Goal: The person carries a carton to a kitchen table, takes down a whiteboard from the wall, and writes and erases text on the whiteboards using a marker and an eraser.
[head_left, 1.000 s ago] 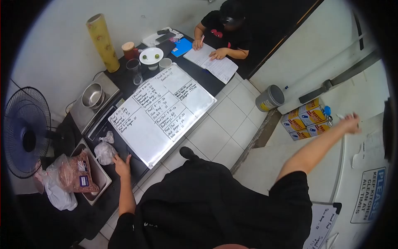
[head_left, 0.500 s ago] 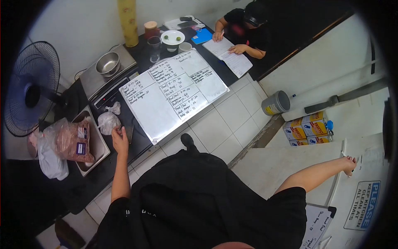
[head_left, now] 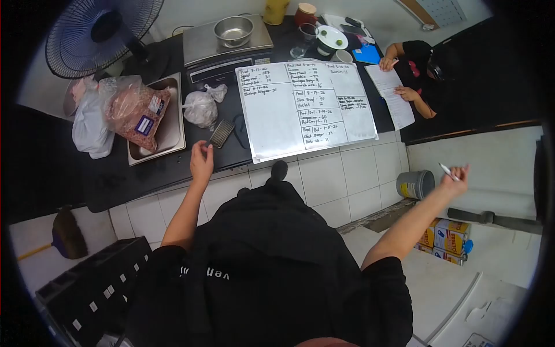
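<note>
My right hand [head_left: 457, 180] is raised off to the right, its fingers closed on a slim white marker [head_left: 448, 172]. My left hand [head_left: 202, 160] is at the front edge of the black counter, fingers loosely bent and apart. Just beyond its fingertips lies a ridged metal piece [head_left: 222, 134]; whether they touch is unclear. A whiteboard [head_left: 272, 124] with handwritten lists in ruled boxes lies on the counter in front of me. Knotted plastic bags with pale contents [head_left: 200, 110] lie to the left of the board.
Bagged minced meat [head_left: 137, 113] rests on a steel tray [head_left: 178, 87]. Behind are a scale [head_left: 193, 49] with a steel bowl [head_left: 233, 32] and a fan [head_left: 104, 34]. A co-worker [head_left: 428, 75] writes on papers [head_left: 390, 95]. A grey bucket [head_left: 417, 184] and tins [head_left: 451, 237] stand right.
My view has turned, so the counter sits higher and more level. My right hand has left the white door or panel at right and swung forward, the marker now showing. My left hand stays by the metal piece.
</note>
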Demonstrator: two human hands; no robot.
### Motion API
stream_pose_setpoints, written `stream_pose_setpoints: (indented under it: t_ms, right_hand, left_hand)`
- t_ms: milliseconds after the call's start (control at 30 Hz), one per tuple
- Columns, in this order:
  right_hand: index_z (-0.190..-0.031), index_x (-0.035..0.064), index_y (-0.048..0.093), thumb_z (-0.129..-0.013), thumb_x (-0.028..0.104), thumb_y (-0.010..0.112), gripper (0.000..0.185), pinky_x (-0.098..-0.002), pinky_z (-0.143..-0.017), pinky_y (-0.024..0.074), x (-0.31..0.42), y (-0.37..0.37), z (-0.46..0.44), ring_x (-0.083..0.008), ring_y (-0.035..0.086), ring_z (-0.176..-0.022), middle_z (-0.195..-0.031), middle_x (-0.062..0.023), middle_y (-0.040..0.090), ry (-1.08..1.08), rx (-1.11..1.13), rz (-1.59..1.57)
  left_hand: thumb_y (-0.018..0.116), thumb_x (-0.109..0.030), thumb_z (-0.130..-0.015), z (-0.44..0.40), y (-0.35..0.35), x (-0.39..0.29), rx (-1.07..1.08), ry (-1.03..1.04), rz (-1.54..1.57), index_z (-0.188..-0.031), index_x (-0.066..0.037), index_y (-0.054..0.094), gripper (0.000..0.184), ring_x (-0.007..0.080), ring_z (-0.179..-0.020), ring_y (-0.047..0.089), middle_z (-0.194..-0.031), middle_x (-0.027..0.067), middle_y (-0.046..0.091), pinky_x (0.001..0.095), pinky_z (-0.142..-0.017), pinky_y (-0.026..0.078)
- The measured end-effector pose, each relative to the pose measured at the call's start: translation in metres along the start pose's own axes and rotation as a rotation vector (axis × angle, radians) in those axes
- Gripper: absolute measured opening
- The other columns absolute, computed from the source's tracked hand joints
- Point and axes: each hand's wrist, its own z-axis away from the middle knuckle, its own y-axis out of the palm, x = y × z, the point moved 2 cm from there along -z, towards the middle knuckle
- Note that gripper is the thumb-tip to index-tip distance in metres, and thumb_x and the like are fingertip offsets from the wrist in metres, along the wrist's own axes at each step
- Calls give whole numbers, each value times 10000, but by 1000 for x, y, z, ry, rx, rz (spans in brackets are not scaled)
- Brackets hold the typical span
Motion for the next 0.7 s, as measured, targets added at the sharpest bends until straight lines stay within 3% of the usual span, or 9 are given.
stream_pose_setpoints:
  t_ms: [100, 167, 233, 300, 367, 433, 500, 600, 700]
  right_hand:
    - [-1184, -52, 523, -887, 101, 474, 338, -241, -448, 334, -90, 53, 26, -108, 419, -520, -697, -54, 523, 248, 211, 12]
    - [-1192, -58, 527, -914, 261, 470, 427, -283, -529, 428, -141, 123, 86, -154, 523, -606, -745, -79, 572, 288, 63, 52]
    - [-1175, -63, 546, -932, 402, 397, 544, -325, -625, 474, -187, 158, 124, -192, 573, -689, -771, -83, 597, 467, 122, 55]
    - [-1096, -75, 581, -950, 488, 335, 631, -285, -513, 438, -239, 164, 140, -161, 537, -569, -664, -46, 556, 698, 402, 160]
    - [-982, -86, 614, -947, 593, 267, 763, -257, -398, 358, -289, 168, 155, -133, 457, -434, -558, -12, 487, 902, 693, 243]
    - [-892, -84, 627, -923, 671, 247, 846, -241, -338, 267, -306, 202, 186, -112, 366, -352, -498, 10, 412, 894, 709, 429]
    - [-951, -91, 621, -926, 672, 233, 856, -240, -356, 332, -330, 210, 180, -126, 444, -396, -534, -24, 491, 958, 820, 382]
    - [-1091, -104, 574, -948, 599, 329, 759, -247, -431, 479, -349, 231, 164, -168, 606, -550, -748, -154, 649, 817, 715, 374]
    - [-1142, -93, 549, -953, 482, 464, 611, -244, -439, 488, -372, 237, 149, -168, 618, -584, -834, -167, 656, 743, 672, 438]
  left_hand:
    - [599, -224, -891, 3, 12, 0, -42, 123, 28, -965, -42, 606, 196, 254, -749, 607, -823, 103, 614, 362, -695, 475]
    - [601, -225, -891, 9, 25, 3, 73, 32, 78, -903, -29, 623, 198, 261, -699, 615, -792, 116, 631, 361, -651, 479]
    - [575, -270, -915, 9, 28, -19, 80, 44, 71, -873, -23, 632, 257, 256, -663, 619, -749, 116, 634, 356, -614, 475]
    - [523, -330, -944, 1, 43, -34, 322, -174, 179, -867, -26, 636, 334, 250, -665, 618, -753, 113, 635, 350, -605, 471]
    - [497, -356, -953, -14, 63, -41, 282, -169, 216, -893, -29, 635, 360, 242, -667, 617, -750, 109, 634, 347, -611, 469]
    - [471, -381, -963, -32, 81, -47, 238, -170, 241, -920, -33, 634, 387, 234, -670, 617, -747, 105, 633, 343, -618, 467]
    - [468, -340, -974, -54, 98, -52, 112, -178, 240, -922, -6, 630, 376, 132, -656, 548, -670, 52, 569, 283, -632, 436]
    - [444, -375, -976, -85, 118, -54, 78, -236, 245, -964, -6, 617, 408, 175, -692, 576, -704, 65, 596, 316, -667, 446]
    - [419, -432, -974, -104, 128, -57, 43, -297, 268, -988, 0, 620, 476, 204, -717, 604, -716, 81, 619, 342, -708, 455]
